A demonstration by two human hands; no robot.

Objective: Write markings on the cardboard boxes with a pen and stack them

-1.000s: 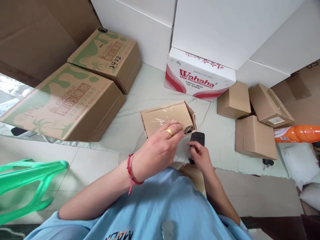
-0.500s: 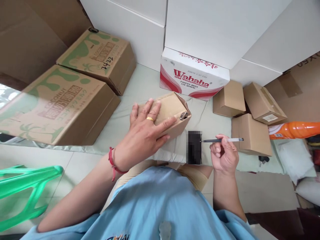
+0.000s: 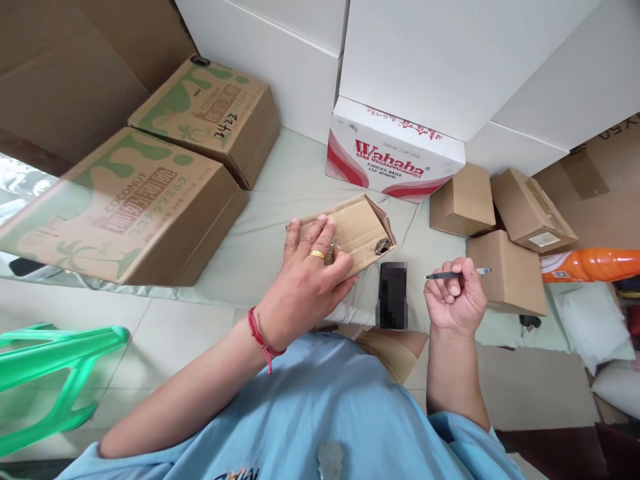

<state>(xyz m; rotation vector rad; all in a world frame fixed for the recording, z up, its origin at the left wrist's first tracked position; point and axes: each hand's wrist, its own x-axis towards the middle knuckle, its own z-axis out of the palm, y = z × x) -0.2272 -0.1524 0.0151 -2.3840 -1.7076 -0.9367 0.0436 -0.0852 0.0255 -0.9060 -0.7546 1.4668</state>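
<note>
A small brown cardboard box (image 3: 367, 230) lies on the pale green covered surface (image 3: 280, 173), with a torn dark hole at its right corner. My left hand (image 3: 315, 270) is closed over its left part, fingertips at the far edge and thumb along the near side. The hand hides much of the top. Off to the right, my right hand (image 3: 456, 297) is closed around a pen (image 3: 447, 275), whose tip points left. Between the two hands, near the front edge, lies a black phone-like object (image 3: 392, 300), blurred by pixelation.
Two coconut cartons (image 3: 165, 207) stand at the left. A white and red Wahaha carton (image 3: 395, 157) sits at the back. Several plain boxes (image 3: 507, 270) and an orange bottle (image 3: 590, 265) are on the right. On the floor at left is a green stool (image 3: 65, 360).
My left index finger has bent in from being stretched over the box. The box has shifted slightly right and towards me. The pen has tilted and drawn back from the black object.
</note>
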